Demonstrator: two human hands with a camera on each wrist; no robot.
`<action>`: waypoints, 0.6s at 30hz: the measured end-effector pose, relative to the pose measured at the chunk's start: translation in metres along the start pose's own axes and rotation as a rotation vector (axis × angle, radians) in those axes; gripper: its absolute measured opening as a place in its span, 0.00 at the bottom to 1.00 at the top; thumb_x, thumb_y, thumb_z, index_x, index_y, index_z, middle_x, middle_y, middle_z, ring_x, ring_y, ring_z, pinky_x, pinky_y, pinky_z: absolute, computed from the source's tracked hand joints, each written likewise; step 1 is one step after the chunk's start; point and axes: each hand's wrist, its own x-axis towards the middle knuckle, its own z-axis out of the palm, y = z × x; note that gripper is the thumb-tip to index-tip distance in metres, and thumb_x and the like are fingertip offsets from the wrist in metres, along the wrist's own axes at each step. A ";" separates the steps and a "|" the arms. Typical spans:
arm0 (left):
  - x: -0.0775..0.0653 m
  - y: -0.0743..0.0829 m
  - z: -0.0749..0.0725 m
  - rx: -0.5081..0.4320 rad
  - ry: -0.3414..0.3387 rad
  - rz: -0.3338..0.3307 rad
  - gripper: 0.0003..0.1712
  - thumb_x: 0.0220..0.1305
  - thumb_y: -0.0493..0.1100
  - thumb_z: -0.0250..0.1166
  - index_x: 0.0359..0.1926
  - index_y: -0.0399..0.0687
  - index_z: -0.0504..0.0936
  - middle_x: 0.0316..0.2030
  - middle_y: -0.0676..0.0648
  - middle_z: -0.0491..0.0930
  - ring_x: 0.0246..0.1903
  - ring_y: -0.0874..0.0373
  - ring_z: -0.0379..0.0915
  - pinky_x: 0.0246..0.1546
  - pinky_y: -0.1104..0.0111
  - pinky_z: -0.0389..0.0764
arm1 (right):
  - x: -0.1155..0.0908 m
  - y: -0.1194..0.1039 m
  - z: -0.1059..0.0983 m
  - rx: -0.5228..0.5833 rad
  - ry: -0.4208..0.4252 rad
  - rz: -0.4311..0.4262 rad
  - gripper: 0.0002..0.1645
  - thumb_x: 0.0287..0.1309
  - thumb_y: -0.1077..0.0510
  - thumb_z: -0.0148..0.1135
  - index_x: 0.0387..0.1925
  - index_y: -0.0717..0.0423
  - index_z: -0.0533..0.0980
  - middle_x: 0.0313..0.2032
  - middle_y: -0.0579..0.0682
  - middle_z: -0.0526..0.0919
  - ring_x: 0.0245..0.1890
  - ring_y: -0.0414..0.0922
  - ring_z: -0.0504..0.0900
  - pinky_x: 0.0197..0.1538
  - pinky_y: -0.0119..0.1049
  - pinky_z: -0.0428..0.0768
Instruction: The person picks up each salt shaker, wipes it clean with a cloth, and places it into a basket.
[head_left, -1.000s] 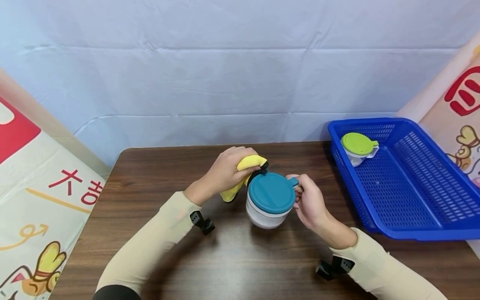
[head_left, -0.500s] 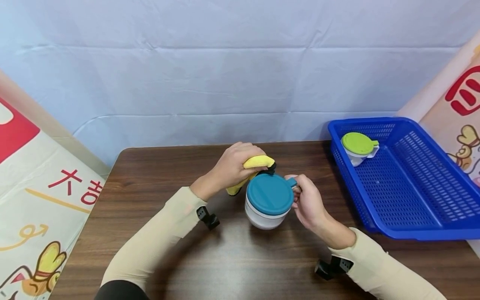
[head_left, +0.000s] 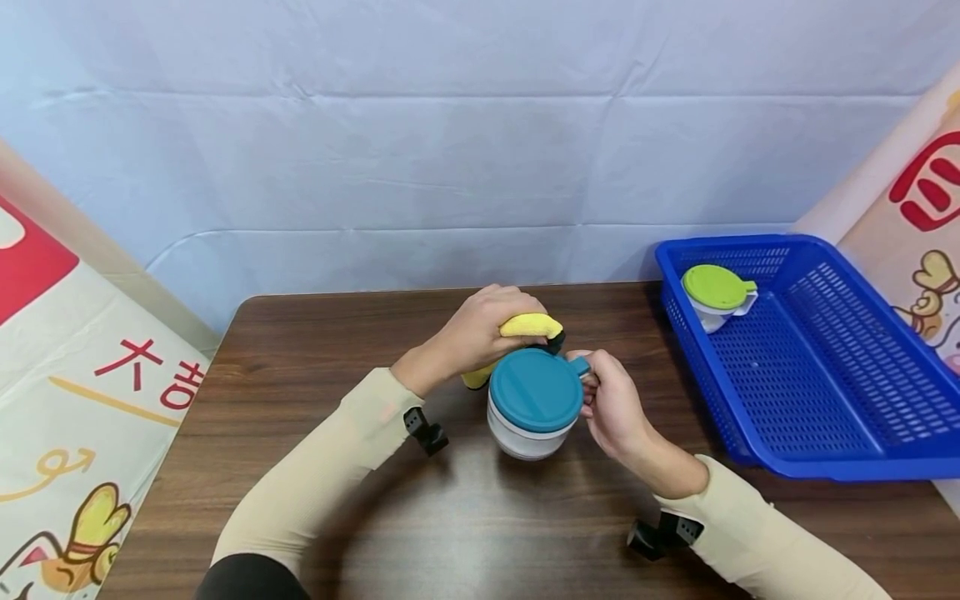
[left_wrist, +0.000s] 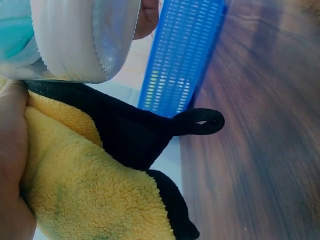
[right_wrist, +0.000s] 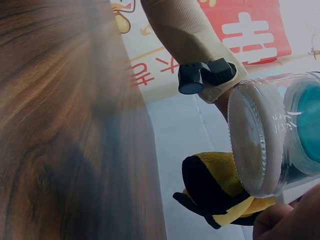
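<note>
A seasoning jar (head_left: 536, 390) with a teal lid and clear sides is held above the table. It contains something whitish, seen through its wall in the right wrist view. My right hand (head_left: 618, 408) grips its handle from the right. My left hand (head_left: 487, 329) holds a yellow cleaning cloth (head_left: 531, 325) with black trim at the far left side of the jar, against its wall. In the left wrist view the fluffy cloth (left_wrist: 90, 175) hangs below the jar (left_wrist: 75, 40), its black loop sticking out. The left fingertips are mostly hidden by cloth and jar.
A blue plastic basket (head_left: 712, 404) stands at the right of the brown wooden table (head_left: 360, 342). Inside its far left corner sits a similar jar with a green lid (head_left: 716, 287). A pale cloth backdrop (head_left: 450, 167) hangs behind the table.
My left hand has moved right with the cloth, along the far side of the jar. The jar has shifted slightly left, while my right hand keeps its grip on the handle.
</note>
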 end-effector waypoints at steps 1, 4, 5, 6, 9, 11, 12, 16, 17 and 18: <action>0.000 0.000 0.000 -0.004 -0.010 -0.003 0.14 0.64 0.44 0.73 0.47 0.44 0.85 0.44 0.49 0.85 0.48 0.55 0.78 0.55 0.61 0.73 | 0.000 0.000 0.000 -0.003 0.006 0.001 0.18 0.62 0.66 0.31 0.16 0.55 0.49 0.17 0.50 0.47 0.17 0.45 0.43 0.23 0.36 0.41; 0.002 0.000 0.000 -0.013 -0.039 -0.015 0.12 0.65 0.45 0.71 0.47 0.46 0.85 0.45 0.50 0.85 0.49 0.56 0.78 0.55 0.61 0.72 | 0.000 0.000 0.000 -0.006 0.020 0.006 0.18 0.62 0.66 0.32 0.16 0.55 0.49 0.17 0.50 0.47 0.17 0.44 0.44 0.23 0.36 0.41; 0.002 0.000 0.000 -0.015 -0.047 -0.019 0.12 0.65 0.45 0.71 0.47 0.46 0.85 0.45 0.50 0.85 0.49 0.56 0.78 0.56 0.61 0.72 | 0.000 0.000 0.000 -0.005 0.022 0.008 0.18 0.62 0.66 0.32 0.16 0.55 0.50 0.17 0.49 0.47 0.17 0.43 0.44 0.23 0.36 0.40; 0.002 0.000 0.000 -0.014 -0.052 -0.022 0.12 0.65 0.45 0.71 0.47 0.46 0.85 0.45 0.50 0.85 0.49 0.56 0.78 0.56 0.61 0.72 | 0.000 0.000 0.000 -0.004 0.024 0.008 0.18 0.62 0.66 0.32 0.16 0.55 0.50 0.17 0.49 0.47 0.17 0.43 0.43 0.24 0.37 0.40; 0.004 0.000 0.001 -0.009 -0.066 -0.022 0.12 0.66 0.45 0.71 0.47 0.46 0.86 0.45 0.50 0.85 0.49 0.56 0.78 0.58 0.62 0.72 | -0.001 0.000 0.001 -0.004 0.033 0.012 0.18 0.62 0.66 0.32 0.16 0.55 0.50 0.16 0.48 0.47 0.17 0.43 0.43 0.23 0.36 0.40; 0.005 0.000 0.002 -0.014 -0.078 -0.022 0.12 0.65 0.45 0.72 0.47 0.47 0.86 0.45 0.51 0.85 0.48 0.56 0.78 0.57 0.62 0.71 | -0.002 -0.001 0.002 -0.005 0.043 0.015 0.18 0.62 0.66 0.32 0.16 0.55 0.49 0.16 0.48 0.47 0.17 0.43 0.43 0.23 0.36 0.40; 0.005 0.000 0.002 -0.018 -0.083 -0.020 0.12 0.65 0.46 0.72 0.47 0.48 0.86 0.45 0.51 0.85 0.48 0.57 0.77 0.57 0.63 0.71 | -0.002 -0.001 0.002 -0.006 0.051 0.017 0.18 0.62 0.66 0.32 0.16 0.56 0.49 0.16 0.48 0.47 0.16 0.43 0.43 0.23 0.36 0.40; 0.005 0.000 0.004 -0.048 -0.109 -0.031 0.12 0.66 0.47 0.71 0.48 0.50 0.85 0.43 0.54 0.84 0.44 0.59 0.75 0.54 0.63 0.70 | -0.002 -0.002 0.004 0.009 0.077 0.034 0.17 0.62 0.65 0.33 0.17 0.56 0.49 0.16 0.47 0.48 0.17 0.43 0.43 0.23 0.36 0.40; 0.004 0.000 0.004 -0.054 -0.115 -0.038 0.12 0.66 0.48 0.71 0.48 0.50 0.85 0.43 0.54 0.84 0.44 0.60 0.75 0.54 0.63 0.70 | -0.002 -0.002 0.004 0.014 0.080 0.041 0.17 0.62 0.65 0.32 0.17 0.55 0.49 0.16 0.46 0.47 0.18 0.43 0.43 0.24 0.35 0.40; 0.003 -0.001 0.005 -0.055 -0.121 -0.048 0.11 0.67 0.48 0.70 0.48 0.51 0.85 0.43 0.55 0.84 0.44 0.60 0.75 0.54 0.63 0.70 | -0.002 -0.002 0.004 0.017 0.081 0.047 0.17 0.62 0.65 0.32 0.17 0.55 0.48 0.17 0.46 0.47 0.18 0.43 0.42 0.24 0.35 0.40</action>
